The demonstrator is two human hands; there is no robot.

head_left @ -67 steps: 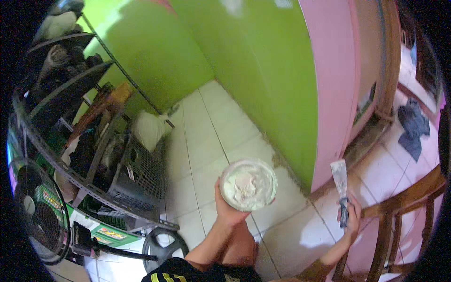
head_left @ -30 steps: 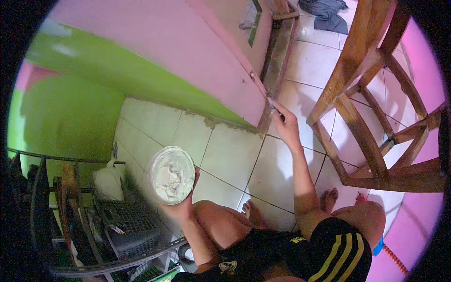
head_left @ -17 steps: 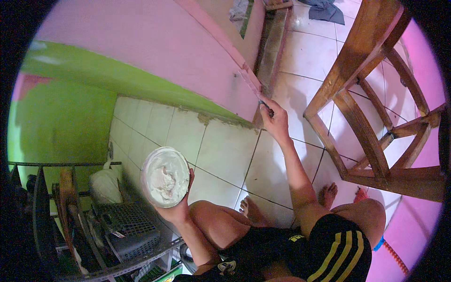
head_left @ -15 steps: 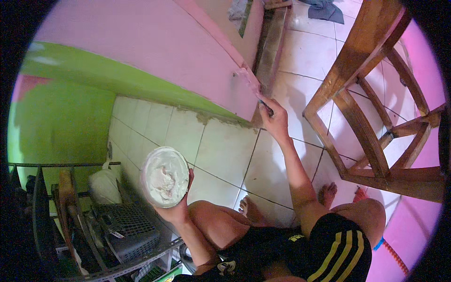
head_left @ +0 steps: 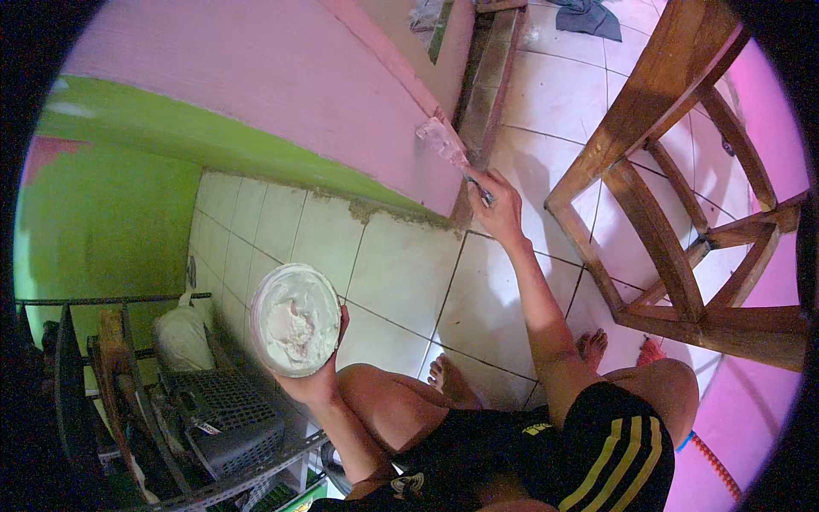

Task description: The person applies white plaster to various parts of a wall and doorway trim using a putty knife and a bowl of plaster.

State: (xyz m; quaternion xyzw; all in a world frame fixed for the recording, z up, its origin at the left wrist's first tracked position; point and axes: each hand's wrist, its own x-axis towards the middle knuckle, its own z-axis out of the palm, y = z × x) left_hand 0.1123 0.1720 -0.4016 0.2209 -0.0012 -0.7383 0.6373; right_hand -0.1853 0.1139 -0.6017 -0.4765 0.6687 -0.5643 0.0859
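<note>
My left hand (head_left: 317, 381) grips a round tub (head_left: 294, 321) from below and along its side. White paste with a scooped-out hollow coats its inside. Out ahead, my right hand (head_left: 497, 207) is closed round the handle of a putty knife (head_left: 444, 142). Its flat blade, smeared with pale paste, lies at the pink wall (head_left: 341, 128) near the wall's corner edge. Whether the blade presses on the wall or sits just off it, I cannot tell.
A wooden chair frame (head_left: 682, 273) stands to the right. At lower left a rack (head_left: 68, 384) holds a dark plastic basket (head_left: 222, 418) and a white bundle (head_left: 183, 337). White tiles (head_left: 401, 282) cover the floor. A dark cloth (head_left: 589, 19) lies at the far end.
The putty knife's blade now shows broad and flat, where before it was seen nearly edge-on at the wall. My right hand has shifted only slightly; the left still holds the tub.
</note>
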